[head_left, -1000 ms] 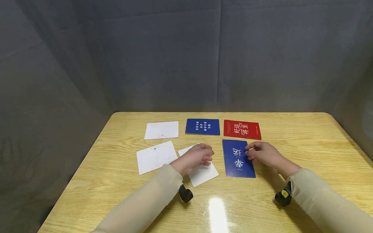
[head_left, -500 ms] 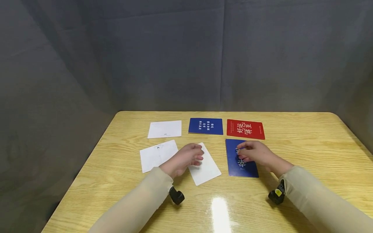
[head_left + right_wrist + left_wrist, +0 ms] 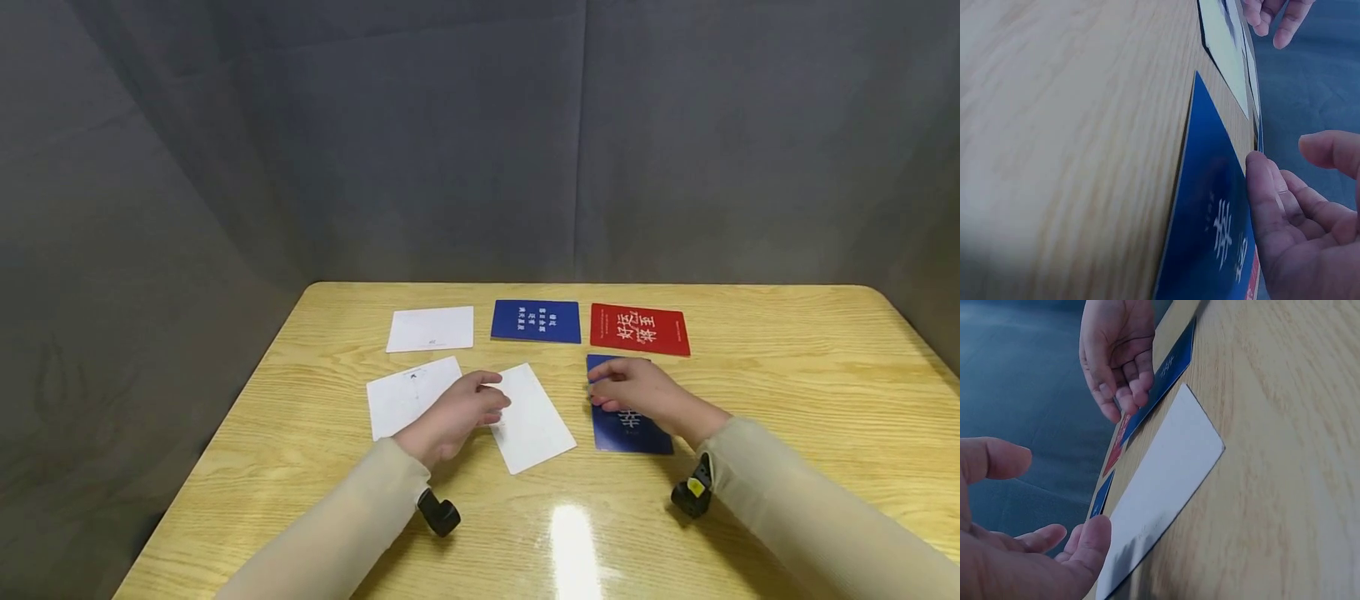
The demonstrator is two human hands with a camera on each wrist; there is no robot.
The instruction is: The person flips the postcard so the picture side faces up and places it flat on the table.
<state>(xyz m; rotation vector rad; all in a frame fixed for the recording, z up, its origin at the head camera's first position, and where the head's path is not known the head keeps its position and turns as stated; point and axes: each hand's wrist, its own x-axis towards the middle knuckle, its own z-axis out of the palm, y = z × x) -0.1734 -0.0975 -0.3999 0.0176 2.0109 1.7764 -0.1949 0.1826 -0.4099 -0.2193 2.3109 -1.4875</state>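
Observation:
My left hand [image 3: 457, 412] hovers with loosely bent, parted fingers between two white cards. In the left wrist view its fingers [image 3: 1094, 544] are close to the slanted white card [image 3: 534, 425], with nothing held. The other near white card [image 3: 405, 396] is partly behind this hand. Over the upper part of a blue card [image 3: 637, 437] with white characters is my right hand [image 3: 648, 396], its fingers relaxed. In the right wrist view the thumb stands apart from the fingers [image 3: 1263, 187], and the blue card [image 3: 1210, 187] lies flat on the table beside them.
Farther back lie a white card [image 3: 431, 329], a blue card with white text [image 3: 536, 322] and a red card [image 3: 640, 328], in a row. The wooden table [image 3: 795, 358] ends at a grey curtain [image 3: 450, 167]. A light glare shows near the front.
My left hand has moved left, uncovering more of the slanted white card. My right hand has moved left from the blue card's right edge across it. The head view has shifted slightly.

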